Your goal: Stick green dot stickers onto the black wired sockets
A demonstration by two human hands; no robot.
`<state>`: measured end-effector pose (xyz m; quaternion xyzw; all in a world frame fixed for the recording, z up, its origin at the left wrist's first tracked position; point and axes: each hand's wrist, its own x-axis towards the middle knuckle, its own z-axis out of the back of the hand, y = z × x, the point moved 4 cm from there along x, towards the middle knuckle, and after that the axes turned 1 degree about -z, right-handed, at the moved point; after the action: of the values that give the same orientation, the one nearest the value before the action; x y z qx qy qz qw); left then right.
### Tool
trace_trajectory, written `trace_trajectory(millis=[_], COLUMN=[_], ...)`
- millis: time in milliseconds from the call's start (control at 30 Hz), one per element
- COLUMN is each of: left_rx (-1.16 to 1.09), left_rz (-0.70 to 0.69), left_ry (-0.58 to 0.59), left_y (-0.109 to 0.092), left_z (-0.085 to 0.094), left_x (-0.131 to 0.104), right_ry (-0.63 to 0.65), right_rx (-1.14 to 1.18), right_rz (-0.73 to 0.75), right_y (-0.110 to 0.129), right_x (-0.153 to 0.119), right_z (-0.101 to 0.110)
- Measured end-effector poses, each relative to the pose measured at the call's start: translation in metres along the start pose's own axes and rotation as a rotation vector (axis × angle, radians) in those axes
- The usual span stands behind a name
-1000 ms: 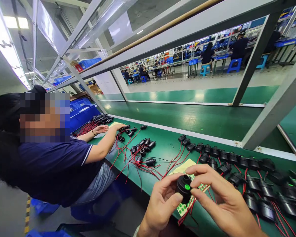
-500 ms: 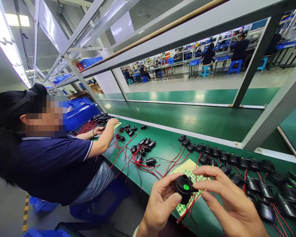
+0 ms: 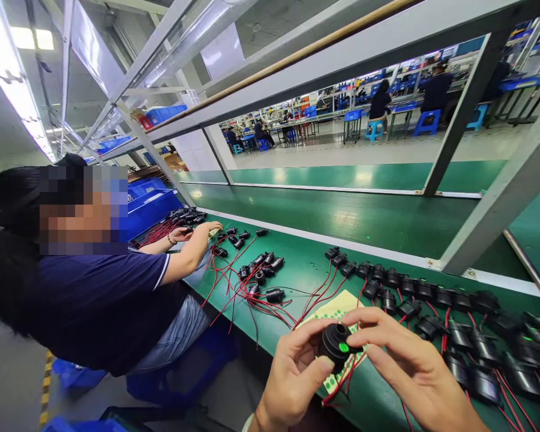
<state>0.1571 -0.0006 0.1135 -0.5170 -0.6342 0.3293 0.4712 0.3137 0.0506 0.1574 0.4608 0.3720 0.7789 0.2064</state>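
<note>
My left hand (image 3: 292, 372) wraps its thumb and fingers around a small black pump (image 3: 335, 343), a round-bodied part with a short nozzle on top. A bright green round sticker (image 3: 344, 347) sits on its upper face. From the other side, the fingertips of my right hand (image 3: 409, 360) are closed at the pump's side, by its side nozzle, which they partly hide. Red and black wires hang beneath the pump. Behind and below my hands lies a pale yellow sheet (image 3: 348, 300) of green round stickers, partly covered.
Rows of similar black pumps (image 3: 459, 336) with red wires crowd the green bench to the right. A loose cluster of pumps (image 3: 261, 267) lies left of centre. A co-worker (image 3: 99, 300) sits at the left, hands at the bench. A slanted metal post (image 3: 499, 198) rises at the right.
My right fingers have moved left and closer onto the pump. The pump has tipped slightly, and its sticker has shifted a little right and down. The co-worker's far hand has moved slightly right.
</note>
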Motion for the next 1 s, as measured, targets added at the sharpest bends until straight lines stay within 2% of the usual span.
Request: trace_trajectory(millis=[133, 233, 333, 567, 700, 767, 867, 933, 1000], left_rx=[0.031, 0.027, 0.011, 0.043, 0.083, 0.042, -0.059, -0.122, -0.221], left_rz=[-0.009, -0.009, -0.012, 0.019, 0.059, 0.1, 0.108, 0.099, 0.088], left_ry=[-0.01, -0.006, -0.003, -0.019, 0.098, 0.095, -0.008, -0.04, -0.048], left_y=[-0.003, -0.004, -0.003, -0.002, 0.003, 0.009, 0.016, 0.016, 0.016], left_z=[-0.002, -0.002, 0.0, 0.0, -0.007, -0.004, 0.006, 0.007, 0.002], left_x=[0.001, 0.0, 0.0, 0.0, 0.0, -0.002, -0.004, -0.004, -0.002], right_ry=[-0.018, -0.007, -0.011, -0.055, 0.035, 0.043, -0.048, -0.085, -0.051], right_rx=[-0.079, -0.17, -0.206, -0.201, -0.183, -0.127, -0.057, -0.122, -0.259], right_rz=[0.092, 0.228, 0.274, 0.234, 0.19, 0.151, 0.072, 0.053, 0.096], right_y=[0.007, 0.013, 0.012, 0.001, 0.001, 0.001, -0.003, -0.005, -0.004], right_x=[-0.001, 0.0, 0.001, -0.001, -0.001, -0.002, -0.005, -0.008, -0.011], right_z=[0.004, -0.001, -0.006, -0.017, -0.023, -0.017, 0.001, 0.01, 0.012])
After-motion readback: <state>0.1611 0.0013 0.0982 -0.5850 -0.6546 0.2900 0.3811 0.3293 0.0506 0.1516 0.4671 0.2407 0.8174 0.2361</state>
